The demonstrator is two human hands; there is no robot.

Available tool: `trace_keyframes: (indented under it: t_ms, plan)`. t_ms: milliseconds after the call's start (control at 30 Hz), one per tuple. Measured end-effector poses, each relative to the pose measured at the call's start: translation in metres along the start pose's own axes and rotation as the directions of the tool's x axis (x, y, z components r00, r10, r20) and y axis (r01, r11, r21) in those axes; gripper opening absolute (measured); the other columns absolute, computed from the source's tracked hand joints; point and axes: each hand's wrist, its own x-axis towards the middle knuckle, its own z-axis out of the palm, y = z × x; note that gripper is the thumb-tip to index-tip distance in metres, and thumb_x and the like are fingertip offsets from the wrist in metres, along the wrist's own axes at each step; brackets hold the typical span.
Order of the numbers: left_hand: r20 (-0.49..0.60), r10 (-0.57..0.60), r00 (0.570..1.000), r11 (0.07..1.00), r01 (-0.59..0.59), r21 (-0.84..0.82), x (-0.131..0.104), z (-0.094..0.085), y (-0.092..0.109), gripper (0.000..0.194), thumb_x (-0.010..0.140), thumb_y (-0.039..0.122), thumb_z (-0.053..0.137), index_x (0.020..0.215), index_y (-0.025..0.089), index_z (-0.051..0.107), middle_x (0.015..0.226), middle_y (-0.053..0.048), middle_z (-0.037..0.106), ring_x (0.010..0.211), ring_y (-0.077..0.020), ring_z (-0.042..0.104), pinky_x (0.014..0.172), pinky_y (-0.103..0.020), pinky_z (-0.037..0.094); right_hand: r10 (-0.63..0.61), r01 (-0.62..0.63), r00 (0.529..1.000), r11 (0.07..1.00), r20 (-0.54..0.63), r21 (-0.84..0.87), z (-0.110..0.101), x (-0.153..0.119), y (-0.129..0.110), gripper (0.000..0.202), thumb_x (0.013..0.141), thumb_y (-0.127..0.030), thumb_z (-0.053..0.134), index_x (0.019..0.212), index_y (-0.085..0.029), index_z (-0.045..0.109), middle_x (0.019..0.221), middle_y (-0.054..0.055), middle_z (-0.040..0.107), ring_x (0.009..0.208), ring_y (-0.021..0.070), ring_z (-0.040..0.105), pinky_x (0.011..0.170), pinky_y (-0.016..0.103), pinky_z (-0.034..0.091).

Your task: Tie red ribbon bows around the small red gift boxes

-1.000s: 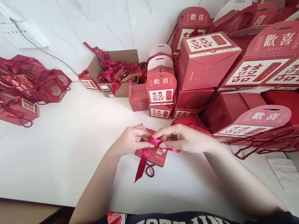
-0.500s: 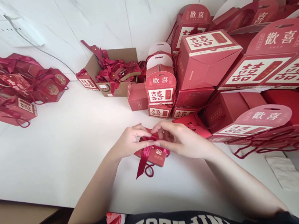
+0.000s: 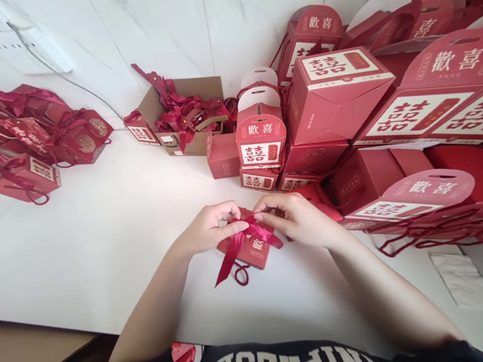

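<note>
White table (image 3: 95, 225), small red box (image 3: 256, 254) beneath both hands (image 3: 225, 225), fingertips pinching its ribbon (image 3: 229, 256).

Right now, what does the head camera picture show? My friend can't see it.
The left hand and right hand pinch a shiny red ribbon over a small red box on a white table. Red gift boxes are piled on the right; a cardboard box of ribbons is by the wall, ribbon-tied boxes on the left.

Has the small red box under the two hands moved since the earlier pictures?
No, the small red box shows no visible shift against the cardboard box.
</note>
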Motion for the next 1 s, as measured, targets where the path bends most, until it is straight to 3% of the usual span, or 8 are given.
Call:
trace_keyframes:
  t_ms: [133,300,467,667,900,1000]
  plan:
    - [0.018,0.009,1.0,1.0,-0.009,0.003,0.001,0.0,0.001,0.026,0.089,0.04,0.059,0.081,0.017,0.051,0.086,-0.002,0.062,0.075,-0.0132,0.057,0.069,-0.027,0.044,-0.033,0.03,0.998,0.998,0.046,0.055,0.007,0.001,0.002,0.012,0.091,-0.032,0.062,0.093,-0.02,0.064,0.078,-0.001,0.066,0.063,0.0113,0.057,0.062,0.023,0.043]
    - [0.035,0.003,0.999,1.0,-0.002,-0.019,0.001,-0.001,0.001,0.026,0.092,0.04,0.056,0.081,0.016,0.052,0.084,-0.002,0.062,0.074,-0.0126,0.057,0.068,-0.026,0.044,-0.185,0.184,0.982,0.983,-0.045,-0.019,0.013,0.003,0.012,0.004,0.09,-0.02,0.062,0.087,-0.02,0.065,0.083,0.002,0.064,0.071,0.0132,0.058,0.065,0.024,0.045]
    - [0.032,0.014,0.999,1.0,-0.015,0.028,0.001,0.0,0.003,0.026,0.094,0.038,0.05,0.083,0.016,0.056,0.08,-0.001,0.061,0.072,-0.0125,0.055,0.069,-0.026,0.044,-0.347,0.352,0.935,0.934,0.073,-0.063,0.008,0.003,0.018,0.014,0.094,-0.016,0.055,0.093,-0.021,0.068,0.094,0.006,0.067,0.086,0.0174,0.062,0.076,0.029,0.049]
    - [-0.035,0.067,0.997,0.993,-0.064,0.099,-0.001,0.003,0.007,0.029,0.078,0.035,0.071,0.075,0.018,0.047,0.085,-0.001,0.063,0.079,-0.015,0.058,0.073,-0.029,0.046,-0.339,0.349,0.935,0.932,0.103,-0.101,0.007,0.003,0.017,0.016,0.095,-0.016,0.053,0.096,-0.021,0.069,0.098,0.007,0.066,0.089,0.0182,0.062,0.077,0.03,0.05]
    - [-0.119,0.155,0.981,0.913,-0.096,0.396,-0.01,0.013,0.019,0.01,0.079,0.017,0.062,0.082,0.02,0.053,0.084,0.001,0.062,0.079,-0.0145,0.059,0.073,-0.027,0.047,-0.315,0.328,0.943,0.937,0.11,-0.122,0.007,0.005,0.015,0.013,0.088,-0.01,0.057,0.093,-0.021,0.063,0.092,0.004,0.068,0.087,0.0193,0.061,0.08,0.032,0.048]
    - [-0.235,0.292,0.927,0.784,-0.091,0.614,-0.014,0.027,0.019,0.014,0.079,0.01,0.057,0.086,0.021,0.054,0.083,0.002,0.064,0.079,-0.0159,0.06,0.078,-0.03,0.047,-0.306,0.316,0.947,0.941,0.097,-0.122,0.007,0.005,0.013,0.014,0.086,-0.008,0.058,0.091,-0.021,0.062,0.09,0.003,0.067,0.085,0.0184,0.059,0.079,0.031,0.047]
